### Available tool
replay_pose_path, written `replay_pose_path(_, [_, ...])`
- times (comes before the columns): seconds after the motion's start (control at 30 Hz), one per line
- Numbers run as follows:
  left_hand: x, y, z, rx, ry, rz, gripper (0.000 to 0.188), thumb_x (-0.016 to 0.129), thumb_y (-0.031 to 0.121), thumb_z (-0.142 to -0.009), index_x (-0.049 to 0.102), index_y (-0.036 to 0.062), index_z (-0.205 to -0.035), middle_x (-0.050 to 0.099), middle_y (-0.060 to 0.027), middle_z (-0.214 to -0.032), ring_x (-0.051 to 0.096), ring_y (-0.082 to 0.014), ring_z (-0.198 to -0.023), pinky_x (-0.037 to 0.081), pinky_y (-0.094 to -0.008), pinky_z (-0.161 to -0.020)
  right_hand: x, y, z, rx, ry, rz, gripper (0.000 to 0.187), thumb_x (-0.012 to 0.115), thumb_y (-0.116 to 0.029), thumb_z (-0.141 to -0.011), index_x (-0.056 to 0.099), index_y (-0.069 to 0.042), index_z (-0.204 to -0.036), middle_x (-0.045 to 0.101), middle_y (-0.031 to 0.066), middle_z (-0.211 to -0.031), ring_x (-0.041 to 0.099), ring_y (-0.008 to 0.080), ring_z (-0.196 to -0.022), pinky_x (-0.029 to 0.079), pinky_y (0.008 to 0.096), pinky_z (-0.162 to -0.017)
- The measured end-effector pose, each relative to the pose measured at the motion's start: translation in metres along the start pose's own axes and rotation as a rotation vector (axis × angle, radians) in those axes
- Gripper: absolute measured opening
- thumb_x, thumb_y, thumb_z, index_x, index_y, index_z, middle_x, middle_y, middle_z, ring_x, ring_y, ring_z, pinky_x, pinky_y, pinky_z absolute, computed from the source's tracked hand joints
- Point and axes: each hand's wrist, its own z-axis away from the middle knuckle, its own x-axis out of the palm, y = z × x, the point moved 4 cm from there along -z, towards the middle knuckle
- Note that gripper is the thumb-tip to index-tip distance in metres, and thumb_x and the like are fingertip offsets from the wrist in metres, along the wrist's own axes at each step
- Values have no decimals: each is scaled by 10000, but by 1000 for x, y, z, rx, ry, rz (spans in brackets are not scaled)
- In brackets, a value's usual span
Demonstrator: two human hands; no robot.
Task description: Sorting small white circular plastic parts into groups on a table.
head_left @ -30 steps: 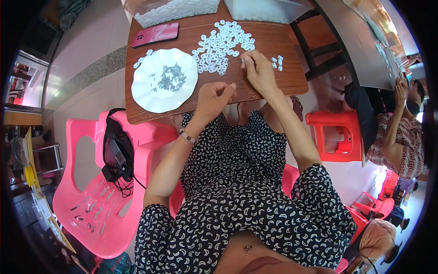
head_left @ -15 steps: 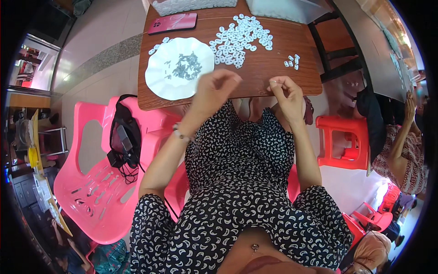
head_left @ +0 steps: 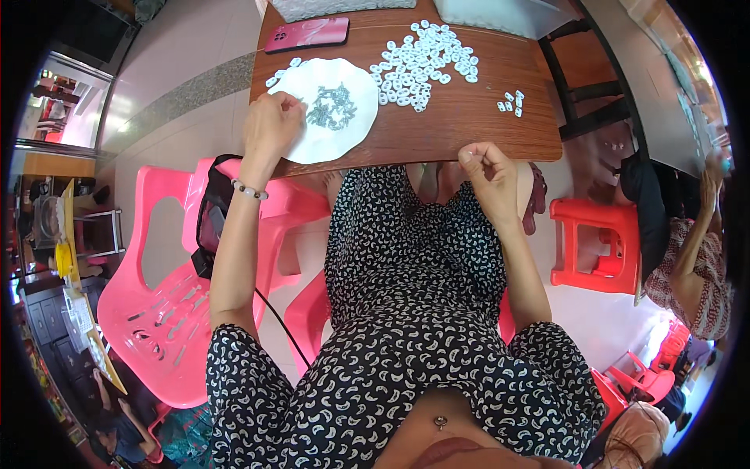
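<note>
A white scalloped plate (head_left: 355, 134) lies near the table's front left, with a loose heap of small grey slivers (head_left: 331, 108) in it. Over the plate's left rim is my left hand (head_left: 273, 125), fingertips pinched together; whatever they may hold is hidden. My right hand (head_left: 492, 178) rests by the table's front edge with thumb and curled fingers closed, and anything between them is too small to make out. Beyond the plate, to its right, spreads a pile of small white oval pieces with holes (head_left: 428, 64). Several similar white pieces (head_left: 512, 103) sit apart at the table's right.
A pink phone (head_left: 307, 35) lies behind the plate on the brown wooden table (head_left: 437, 141). Two bins, one a translucent container (head_left: 500, 17), stand at the far edge. A pink chair (head_left: 168, 313) is at left, a red stool (head_left: 594, 246) at right. Another person (head_left: 687, 273) sits far right.
My left hand has moved left, from the front edge near my right hand to the plate's left rim. My right hand stays at the table edge. The whole view has shifted slightly.
</note>
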Motion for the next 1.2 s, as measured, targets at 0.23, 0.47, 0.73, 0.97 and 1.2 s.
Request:
replay_pose_path(0.23, [3, 13, 1, 65, 120, -207, 176, 675, 226, -830, 689, 51, -851, 679, -152, -838, 642, -328, -851, 498, -431, -717, 0, 3, 3, -47, 0, -27, 120, 654, -124, -922, 646, -7, -946, 650, -13, -799, 546, 24, -672, 439, 179, -604])
replay_pose_path(0.47, [7, 16, -1, 101, 112, -135, 151, 596, 157, -857, 645, 14, -861, 656, -185, -897, 616, -369, -891, 485, -451, -772, 5, -3, 6, 25, -23, -18, 129, 658, -137, -921, 656, -11, -946, 618, -14, -778, 527, 23, -634, 433, 178, -581])
replay_pose_path(0.73, [31, 120, 62, 201, -406, 587, 210, 536, 160, -933, 617, -35, -945, 654, -201, -879, 644, -311, -849, 483, -376, -774, 23, -29, 9, -46, -66, 2, 116, 716, -101, -859, 700, -45, -960, 562, -2, -806, 527, 65, -705, 429, 216, -619])
replay_pose_path(0.97, [49, 155, 89, 61, -798, 926, 254, 519, 242, -994, 590, 10, -918, 535, 26, -778, 466, -59, -710, 415, -219, -647, 23, -36, 18, -133, -56, 3, 122, 742, -64, -811, 711, -30, -925, 651, 31, -779, 540, 130, -733, 439, 252, -623])
replay_pose_path(1.2, [63, 158, 99, -161, -878, 1154, 273, 596, 317, -962, 631, 46, -956, 587, 39, -807, 499, -28, -682, 418, -167, -618, 11, -50, 22, -354, 36, 182, 94, 742, -29, -786, 716, -36, -876, 658, 10, -739, 517, 133, -698, 414, 257, -589])
